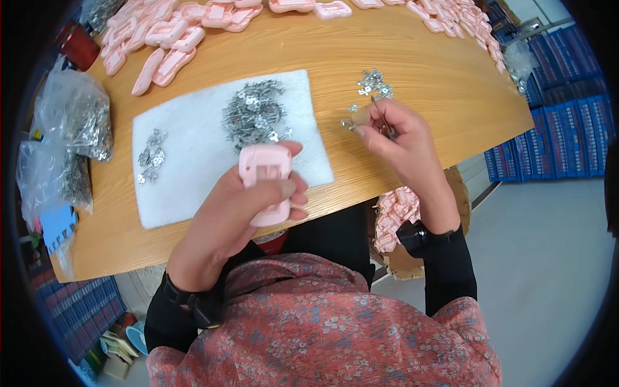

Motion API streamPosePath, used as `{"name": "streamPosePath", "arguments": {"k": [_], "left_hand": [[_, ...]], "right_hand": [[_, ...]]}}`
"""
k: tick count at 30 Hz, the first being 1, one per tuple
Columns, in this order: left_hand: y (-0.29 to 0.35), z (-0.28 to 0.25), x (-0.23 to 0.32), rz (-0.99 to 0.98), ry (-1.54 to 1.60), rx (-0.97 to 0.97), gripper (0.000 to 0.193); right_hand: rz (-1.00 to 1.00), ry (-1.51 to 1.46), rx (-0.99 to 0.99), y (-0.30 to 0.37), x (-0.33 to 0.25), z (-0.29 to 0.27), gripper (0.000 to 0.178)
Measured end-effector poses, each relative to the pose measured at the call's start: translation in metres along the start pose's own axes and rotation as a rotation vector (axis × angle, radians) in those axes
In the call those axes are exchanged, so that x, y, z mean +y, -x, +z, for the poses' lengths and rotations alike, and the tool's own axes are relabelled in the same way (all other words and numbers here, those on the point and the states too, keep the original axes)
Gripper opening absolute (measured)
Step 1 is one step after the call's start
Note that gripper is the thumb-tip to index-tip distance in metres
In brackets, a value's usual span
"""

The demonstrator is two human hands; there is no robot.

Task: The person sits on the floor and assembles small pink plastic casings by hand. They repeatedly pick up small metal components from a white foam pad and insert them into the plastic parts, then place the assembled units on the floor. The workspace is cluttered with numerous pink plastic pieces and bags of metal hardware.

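In my left hand (225, 213) is a pink plastic casing (265, 161) with rectangular recesses; my thumb lies across its face. The casing is over the front edge of a white cloth mat (187, 187). My right hand (403, 132) is closed above the table, right of the mat. A thin dark metal tool (383, 116) sticks out between its fingers. By the thumb and index fingertips is a small silvery metal piece (348, 124); whether they grip it is hard to tell. Just beyond lies a small pile of flat metal pieces (374, 84).
The mat bears a heap of metal parts (255, 113) and a smaller cluster of metal pieces (151, 157). Pink casings (171, 32) line the far side of the wooden table (464, 97). Plastic bags of metal parts (71, 129) stand at left. A box of pink casings (396, 213) is below the front edge.
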State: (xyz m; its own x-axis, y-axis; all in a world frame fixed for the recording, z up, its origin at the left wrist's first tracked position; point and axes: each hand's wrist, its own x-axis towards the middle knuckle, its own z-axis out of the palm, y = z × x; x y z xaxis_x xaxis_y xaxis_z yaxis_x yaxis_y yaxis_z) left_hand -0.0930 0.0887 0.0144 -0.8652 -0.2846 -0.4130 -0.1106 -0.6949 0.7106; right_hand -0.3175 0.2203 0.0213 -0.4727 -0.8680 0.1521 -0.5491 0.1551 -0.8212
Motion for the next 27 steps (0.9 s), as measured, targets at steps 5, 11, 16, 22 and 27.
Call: {"name": "streamPosePath", "arguments": {"k": [5,11,16,22,27], "left_hand": [[-0.018,0.009,0.000,0.078,0.063,0.017,0.053],[-0.024,-0.001,-0.008,0.077,0.044,-0.062,0.056],[-0.027,-0.001,-0.013,0.123,0.115,0.001,0.055],[-0.024,-0.002,-0.021,0.118,0.151,-0.029,0.054],[-0.022,-0.003,-0.023,0.118,0.172,-0.039,0.055]], "right_hand": [[-0.205,0.082,-0.137,0.014,-0.034,0.009,0.013],[-0.261,0.131,-0.165,0.019,-0.044,0.019,0.014],[0.066,-0.153,-0.018,0.035,-0.029,0.040,0.013],[0.205,-0.498,-0.009,0.038,-0.029,0.056,0.013],[0.126,-0.485,-0.094,0.039,-0.017,0.053,0.012]]}}
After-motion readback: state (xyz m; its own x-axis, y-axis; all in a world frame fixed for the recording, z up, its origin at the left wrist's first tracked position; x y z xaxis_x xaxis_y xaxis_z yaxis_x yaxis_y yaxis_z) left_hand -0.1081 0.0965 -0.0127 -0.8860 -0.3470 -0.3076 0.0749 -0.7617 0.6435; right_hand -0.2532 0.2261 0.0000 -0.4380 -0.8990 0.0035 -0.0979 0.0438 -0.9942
